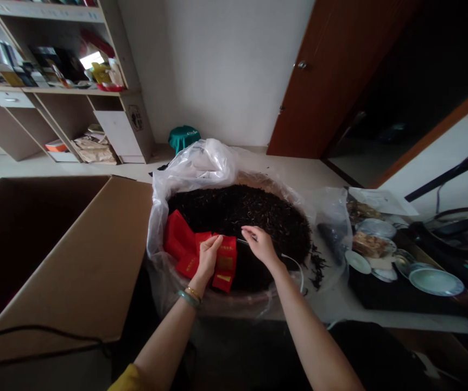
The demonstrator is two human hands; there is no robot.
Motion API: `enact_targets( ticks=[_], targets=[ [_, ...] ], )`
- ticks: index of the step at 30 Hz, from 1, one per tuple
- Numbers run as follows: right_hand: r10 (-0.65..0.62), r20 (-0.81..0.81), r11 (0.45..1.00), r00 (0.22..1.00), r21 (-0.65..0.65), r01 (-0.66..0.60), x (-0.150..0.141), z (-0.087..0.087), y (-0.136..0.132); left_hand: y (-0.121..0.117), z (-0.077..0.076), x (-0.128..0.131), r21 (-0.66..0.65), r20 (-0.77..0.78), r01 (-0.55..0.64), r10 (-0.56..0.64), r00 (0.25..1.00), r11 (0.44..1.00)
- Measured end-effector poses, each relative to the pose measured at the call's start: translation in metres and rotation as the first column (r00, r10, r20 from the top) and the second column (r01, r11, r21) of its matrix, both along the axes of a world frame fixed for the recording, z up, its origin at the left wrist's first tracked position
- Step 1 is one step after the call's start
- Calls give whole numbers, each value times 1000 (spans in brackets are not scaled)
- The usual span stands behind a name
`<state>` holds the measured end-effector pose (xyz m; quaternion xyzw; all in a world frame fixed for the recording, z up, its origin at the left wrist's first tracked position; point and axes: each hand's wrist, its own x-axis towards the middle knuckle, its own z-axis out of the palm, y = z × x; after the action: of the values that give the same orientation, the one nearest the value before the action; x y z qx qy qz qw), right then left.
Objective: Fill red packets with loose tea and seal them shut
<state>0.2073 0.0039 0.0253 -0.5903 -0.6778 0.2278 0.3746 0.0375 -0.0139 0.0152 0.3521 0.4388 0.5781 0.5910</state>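
Centre of frame: left hand gripping a red packet by its top edge, above a heap of dark loose tea leaves in a plastic-lined basket. Right hand just beside, fingers pinched on a thin dark tool. More red packets lower left of the heap. Cardboard box at left.

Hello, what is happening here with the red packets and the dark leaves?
A person's left hand holds a red packet over a bag-lined basket of dark loose leaves. The right hand pinches a thin tool at the packet's top. More red packets lie on the leaves, left of the hands.
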Motion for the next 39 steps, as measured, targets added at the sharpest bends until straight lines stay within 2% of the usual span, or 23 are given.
enact_targets(
  ticks=[3, 9, 13, 17, 21, 23, 24, 25, 27, 29, 30, 32, 34, 35, 37, 39],
  targets=[
    [99, -181, 995, 979, -5, -101, -22, 9, -8, -1, -2, -1, 8, -7, 20, -20, 1000, 1000],
    [31, -205, 999, 978, -23, -37, -29, 10, -14, -2, -1, 0, 34, -56, 88, -86, 995, 996],
    [86, -268, 992, 960, -71, -109, -26, 4, -16, -1, 3, -1, 150, -202, 40, -9, 979, 988],
    [125, -355, 978, 926, -114, -175, -31, -5, -20, 0, 1, -1, 201, -245, -9, 59, 968, 980],
    [-2, -439, 981, 899, -174, -83, -27, -16, -21, -5, 1, -2, 239, -315, 15, 63, 947, 971],
    [-95, -484, 975, 870, -222, -17, -18, -23, -22, -11, 8, -8, 321, -408, -12, 149, 901, 947],
    [-135, -494, 969, 859, -245, 12, -14, -27, -23, -14, 12, -14, 386, -497, -27, 233, 836, 922],
    [-168, -495, 963, 853, -266, 35, -10, -32, -25, -18, 17, -21, 442, -608, -34, 327, 723, 897],
    [-201, -482, 953, 853, -299, 56, -5, -40, -29, -25, 26, -41, 449, -801, -30, 417, 430, 893],
    [-197, -461, 946, 865, -322, 44, -6, -48, -31, -32, 31, -62, 317, -935, -38, 319, 154, 948],
    [-183, -446, 944, 876, -330, 30, -8, -50, -32, -35, 32, -73, 224, -973, -25, 225, 57, 974],
    [-147, -404, 941, 903, -339, 2, -15, -54, -31, -39, 32, -89, 62, -997, 27, 64, -51, 998],
    [-113, -370, 940, 922, -342, -22, -22, -55, -28, -40, 31, -100, -6, -999, 86, -1, -50, 996],
    [-97, -364, 939, 926, -342, -37, -25, -54, -27, -38, 31, -103, -15, -1000, 125, -14, -4, 992],
    [-64, -389, 934, 919, -348, -82, -30, -52, -25, -31, 33, -106, 26, -987, 219, -10, 161, 975],
    [-46, -445, 923, 894, -360, -132, -33, -49, -26, -17, 37, -105, 138, -941, 280, 38, 335, 950]
  ],
)
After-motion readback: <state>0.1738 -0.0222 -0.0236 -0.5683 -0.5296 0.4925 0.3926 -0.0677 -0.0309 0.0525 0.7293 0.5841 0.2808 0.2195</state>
